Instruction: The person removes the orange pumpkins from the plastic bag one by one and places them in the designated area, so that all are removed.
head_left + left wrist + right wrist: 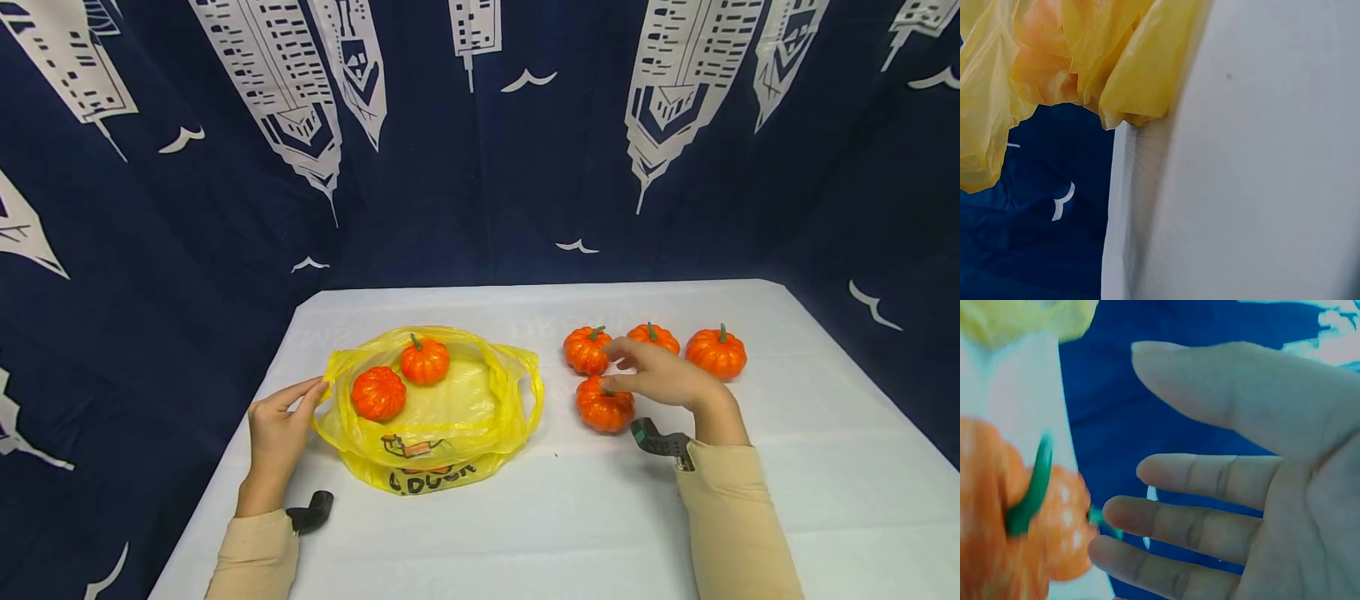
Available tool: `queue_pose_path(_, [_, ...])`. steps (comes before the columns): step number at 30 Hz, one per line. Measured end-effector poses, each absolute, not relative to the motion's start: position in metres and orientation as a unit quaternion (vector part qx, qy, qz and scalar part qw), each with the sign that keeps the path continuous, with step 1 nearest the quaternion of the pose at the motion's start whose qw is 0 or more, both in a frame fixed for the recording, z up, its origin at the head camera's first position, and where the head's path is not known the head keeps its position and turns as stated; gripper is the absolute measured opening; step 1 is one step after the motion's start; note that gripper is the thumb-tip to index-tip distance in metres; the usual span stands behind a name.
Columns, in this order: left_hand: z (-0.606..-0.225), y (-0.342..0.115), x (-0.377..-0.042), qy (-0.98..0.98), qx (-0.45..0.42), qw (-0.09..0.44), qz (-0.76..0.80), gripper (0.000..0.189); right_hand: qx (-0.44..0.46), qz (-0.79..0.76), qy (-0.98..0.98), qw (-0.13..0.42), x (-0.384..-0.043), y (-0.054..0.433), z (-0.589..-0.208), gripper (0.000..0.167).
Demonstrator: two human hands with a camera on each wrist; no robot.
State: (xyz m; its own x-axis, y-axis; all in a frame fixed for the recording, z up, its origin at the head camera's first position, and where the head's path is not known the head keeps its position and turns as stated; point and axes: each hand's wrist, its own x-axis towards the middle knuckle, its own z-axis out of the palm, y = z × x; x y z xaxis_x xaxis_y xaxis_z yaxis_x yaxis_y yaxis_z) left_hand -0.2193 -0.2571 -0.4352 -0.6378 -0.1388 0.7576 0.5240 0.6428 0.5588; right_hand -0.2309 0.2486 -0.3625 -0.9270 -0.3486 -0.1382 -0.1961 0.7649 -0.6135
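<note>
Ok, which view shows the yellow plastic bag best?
The head view: it shows the yellow plastic bag almost whole, its open mouth and two orange pumpkins inside. The left wrist view has only cropped folds; the right wrist, an edge at top left.

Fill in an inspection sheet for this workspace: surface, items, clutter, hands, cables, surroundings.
Surface: white table, faint creases.
Items: open yellow plastic bag with two orange pumpkins inside; four more pumpkins on the table, right of the bag.
Clutter: one small dark speck in front of the loose pumpkins.
Left hand: the person's left hand pinches the bag's left edge.
Right hand: the right hand is at the loose pumpkins, thumb apart from the fingers, gripping nothing; contact unclear.
Cables: nothing seen.
Surroundings: navy cloth with white building and bird-like prints behind and beside the table.
</note>
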Motion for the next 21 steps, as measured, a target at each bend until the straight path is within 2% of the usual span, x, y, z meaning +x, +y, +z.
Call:
queue_pose_path(6, [-0.433,-0.256,-0.219,-0.807,-0.119,0.409,-0.409,0.014,-0.179,-0.298,0.930,0.118,-0.228,0.232,-0.355,0.053])
queue_pose_path(21, [-0.433,-0.255,-0.218,-0.801,-0.115,0.415,-0.416,0.013,-0.268,-0.344,0.896,0.087,-0.237,0.191,-0.365,0.038])
